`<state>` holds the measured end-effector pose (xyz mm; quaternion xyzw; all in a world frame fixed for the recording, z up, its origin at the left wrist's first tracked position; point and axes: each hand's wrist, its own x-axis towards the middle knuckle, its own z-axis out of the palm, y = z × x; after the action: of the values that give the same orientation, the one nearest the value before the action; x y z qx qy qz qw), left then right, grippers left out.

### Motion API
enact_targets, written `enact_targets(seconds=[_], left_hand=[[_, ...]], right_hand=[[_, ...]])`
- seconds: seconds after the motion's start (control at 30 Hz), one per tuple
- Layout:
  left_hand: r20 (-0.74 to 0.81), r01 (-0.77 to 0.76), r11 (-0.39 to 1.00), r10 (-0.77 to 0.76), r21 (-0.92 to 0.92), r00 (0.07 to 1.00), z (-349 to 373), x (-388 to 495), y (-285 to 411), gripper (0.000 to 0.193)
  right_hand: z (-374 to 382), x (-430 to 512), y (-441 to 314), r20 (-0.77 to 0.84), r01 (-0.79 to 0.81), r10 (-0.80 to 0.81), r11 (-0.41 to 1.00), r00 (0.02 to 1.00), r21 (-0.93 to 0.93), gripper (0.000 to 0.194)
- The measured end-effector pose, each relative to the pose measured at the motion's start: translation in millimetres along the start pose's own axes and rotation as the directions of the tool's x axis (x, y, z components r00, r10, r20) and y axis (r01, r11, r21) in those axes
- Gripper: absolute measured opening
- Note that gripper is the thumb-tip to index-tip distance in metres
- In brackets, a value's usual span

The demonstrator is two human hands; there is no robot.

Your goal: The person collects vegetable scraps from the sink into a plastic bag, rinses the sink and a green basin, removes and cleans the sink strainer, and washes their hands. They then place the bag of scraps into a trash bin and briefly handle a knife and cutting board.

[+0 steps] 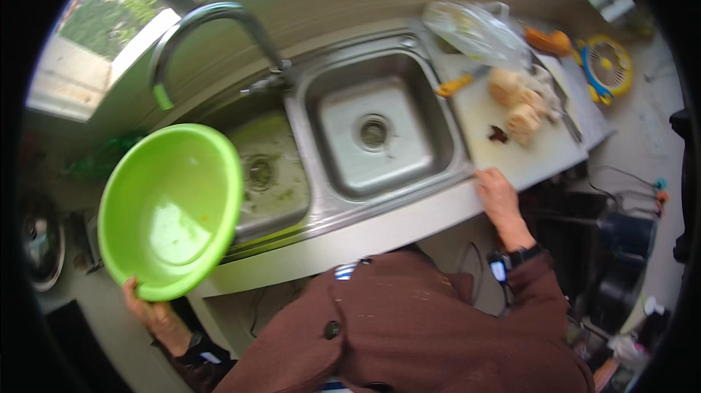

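Observation:
My left hand (150, 311) grips the near rim of a bright green plastic basin (181, 190). The basin is tilted over the left end of the sink, and its inside is wet and shiny, with a small orange speck. My right hand (501, 204) rests on the counter's front edge, by the near left corner of a white cutting board (504, 157). Its fingers are partly curled, and whether they grip the edge is unclear. On the board lie several pale, peeled chunks (520, 102), a dark brown scrap (497, 134) and a knife with a yellow handle (455, 85).
Between my hands is a double steel sink (383, 168); its left bowl (279, 174) holds green scraps. A gooseneck faucet (219, 9) arches over it. Behind the board sit a clear plastic bag (471, 28), an orange item (547, 40) and a yellow-and-blue fan (607, 67). A pot lid (41, 245) stands left.

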<state>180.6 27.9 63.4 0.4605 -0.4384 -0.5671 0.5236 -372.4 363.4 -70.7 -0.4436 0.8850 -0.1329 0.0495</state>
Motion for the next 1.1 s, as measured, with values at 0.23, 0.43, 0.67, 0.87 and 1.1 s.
enact_targets(seconds=[0.23,0.43,0.67,0.87,1.1], left_hand=[[-0.218,-0.005,0.993,-0.022,-0.122,0.976,12,5,-12,0.031],[-0.123,-0.026,0.997,0.016,-0.079,0.992,34,28,-35,0.030],[-0.039,0.020,0.997,-0.023,-0.073,0.999,65,54,-78,0.019],[-0.050,0.040,0.999,-0.040,0.005,0.998,63,46,-80,0.018],[-0.121,-0.038,0.999,0.034,-0.030,0.992,40,15,-30,0.033]], right_hand=[[24,9,-12,-0.116,-0.054,0.044,0.995,0.992,-0.081,0.003],[38,8,-72,-0.107,-0.021,0.050,0.965,0.993,0.262,0.005],[25,7,-119,-0.129,0.078,-0.045,0.960,0.991,0.268,0.008],[20,25,-127,-0.097,0.105,-0.075,0.933,0.992,0.343,0.006],[42,74,-128,-0.069,0.239,-0.229,0.914,0.971,0.328,0.007]])
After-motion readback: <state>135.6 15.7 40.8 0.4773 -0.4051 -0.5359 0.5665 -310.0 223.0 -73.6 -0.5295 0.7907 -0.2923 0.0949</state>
